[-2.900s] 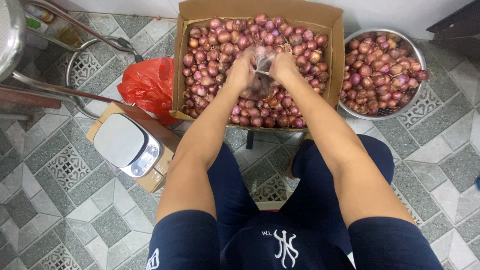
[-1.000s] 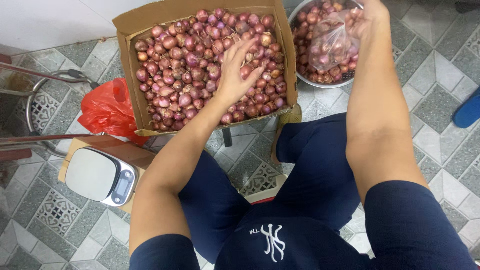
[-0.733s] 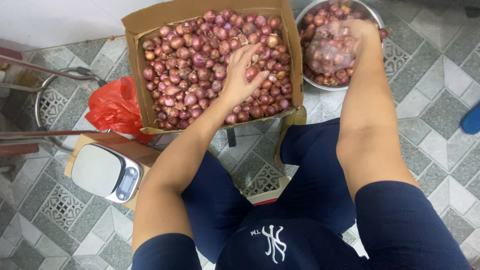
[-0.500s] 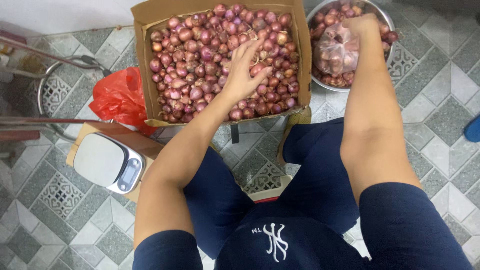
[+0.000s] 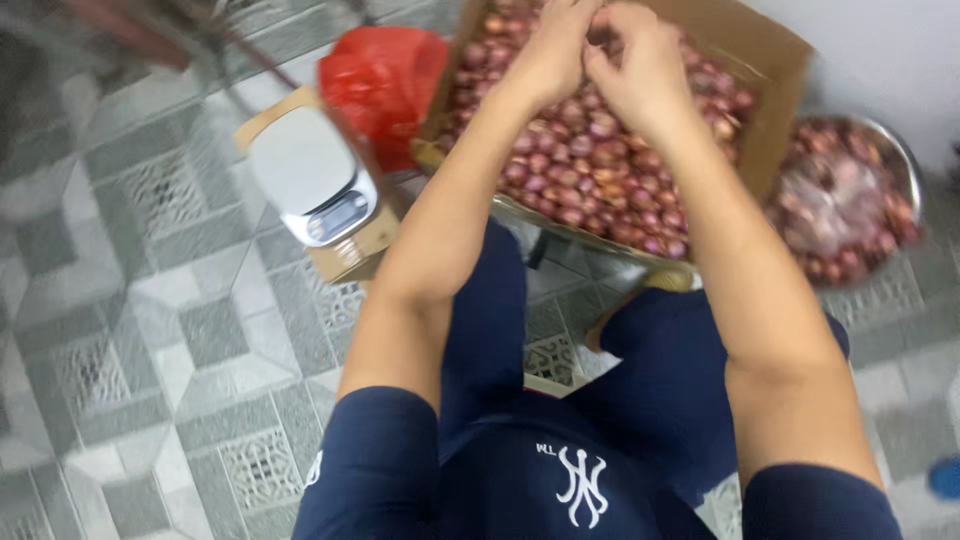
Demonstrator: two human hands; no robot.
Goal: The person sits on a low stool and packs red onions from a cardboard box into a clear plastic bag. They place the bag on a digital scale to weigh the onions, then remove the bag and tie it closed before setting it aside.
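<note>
— Both hands, where are they seen?

— The left hand (image 5: pixel 545 60) and right hand (image 5: pixel 640 75) are brought together, touching, over the shallots (image 5: pixel 590 165) in the cardboard box (image 5: pixel 775 95). Fingers are curled, but whether anything is pinched cannot be told; the view is blurred.

— What is found at the edges?

— A steel bowl (image 5: pixel 905 165) with a filled clear bag (image 5: pixel 825 205) sits just beside the box's right wall. A red bag (image 5: pixel 380 80) is pressed against its left wall, with a kitchen scale (image 5: pixel 312 180) near it. Open tiled floor (image 5: pixel 130 330) is seen to the left.
</note>
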